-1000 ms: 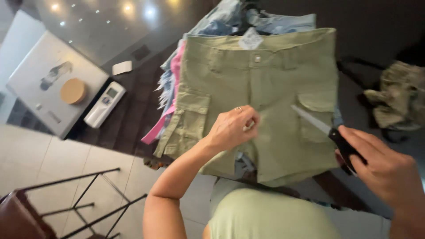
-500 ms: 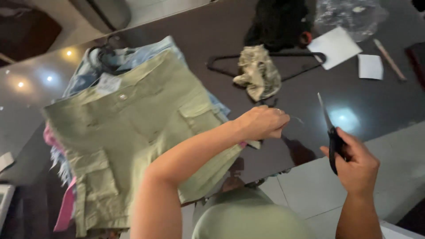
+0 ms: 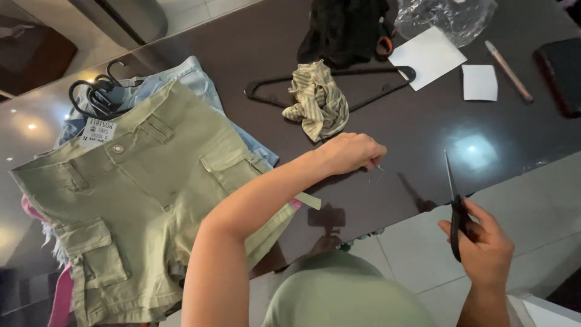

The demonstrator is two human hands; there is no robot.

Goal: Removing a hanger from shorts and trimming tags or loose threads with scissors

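Since a moment ago the left hand (image 3: 351, 152) has slid off the olive-green cotton cargo shorts (image 3: 145, 200) at the dark glossy table's (image 3: 423, 139) left end, fingers pinched together on a thin thread. Behind it lie a crumpled striped cloth (image 3: 318, 100) and black plastic hanger (image 3: 375, 85). Past the table's near edge, the right hand (image 3: 481, 248) clamps black-handled scissors (image 3: 454, 206), blades shut.

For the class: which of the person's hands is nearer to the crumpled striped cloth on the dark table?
The left hand. It hovers just below the striped cloth, fingers pinched. The right hand is off beyond the table's edge, holding scissors upright.
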